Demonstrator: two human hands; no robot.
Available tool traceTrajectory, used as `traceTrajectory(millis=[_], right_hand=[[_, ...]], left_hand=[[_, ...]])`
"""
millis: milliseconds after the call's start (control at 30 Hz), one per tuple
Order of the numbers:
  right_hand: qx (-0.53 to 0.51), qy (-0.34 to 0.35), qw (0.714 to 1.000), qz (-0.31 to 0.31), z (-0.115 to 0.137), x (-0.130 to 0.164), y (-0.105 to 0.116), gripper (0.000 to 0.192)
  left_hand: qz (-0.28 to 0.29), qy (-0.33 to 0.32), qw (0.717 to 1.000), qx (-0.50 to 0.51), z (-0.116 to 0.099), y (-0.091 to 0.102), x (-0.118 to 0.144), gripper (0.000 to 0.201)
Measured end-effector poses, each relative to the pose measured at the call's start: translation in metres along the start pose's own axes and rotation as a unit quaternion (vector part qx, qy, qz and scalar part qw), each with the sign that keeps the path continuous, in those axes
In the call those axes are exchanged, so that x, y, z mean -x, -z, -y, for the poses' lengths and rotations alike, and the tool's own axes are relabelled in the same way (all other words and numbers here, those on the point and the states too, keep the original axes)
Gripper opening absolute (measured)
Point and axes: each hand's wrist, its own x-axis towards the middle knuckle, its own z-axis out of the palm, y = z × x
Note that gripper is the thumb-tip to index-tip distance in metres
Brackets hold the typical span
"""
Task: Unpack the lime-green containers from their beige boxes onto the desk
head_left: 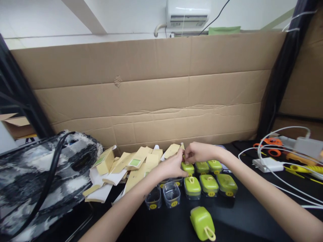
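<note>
Behind everything stands one tall brown corrugated cardboard wall [151, 90], closing off the far edge of my black tabletop [242, 215] from side to side. At my left lies one grey-and-white furry bag [37, 181] with a black strap, filling that corner up to the near edge. Just beside it spreads a loose heap of tan paper backing sheets [131, 164], too overlapped for me to count. At my right one white charger block [267, 164] lies among white cables, with orange-handled scissors [271, 147] behind it near the cardboard; that side is crowded.

Between these sit the small green-lidded clear plastic boxes [209, 184]: six that I can see in two rows of three, the back row partly under my hands. Left of the front row stand two open clear plastic boxes [171, 194] without lids, side by side, each with a yellow sticker on its front. One loose green lid with a yellow loop [202, 223] lies alone nearer to me, well apart from the rows, with bare black table around it and on towards the near edge.

My left hand [173, 166] and my right hand [199, 153] meet above the back row, fingertips pinched together on something small; I cannot tell what it is.
</note>
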Motion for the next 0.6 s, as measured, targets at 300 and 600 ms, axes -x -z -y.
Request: traceTrajectory(millis=[300,600], right_hand=[[0.005,0.01,1.0,0.01,0.002,-0.004,-0.004,0.017],[0.011,-0.059,0.995,-0.086,-0.018,0.042,0.034,0.02]], left_hand=[[0.005,0.02,1.0,0.001,0.002,-0.004,-0.004,0.055],[0.012,0.012,0.998,0.06,0.007,-0.006,-0.006,0.079]])
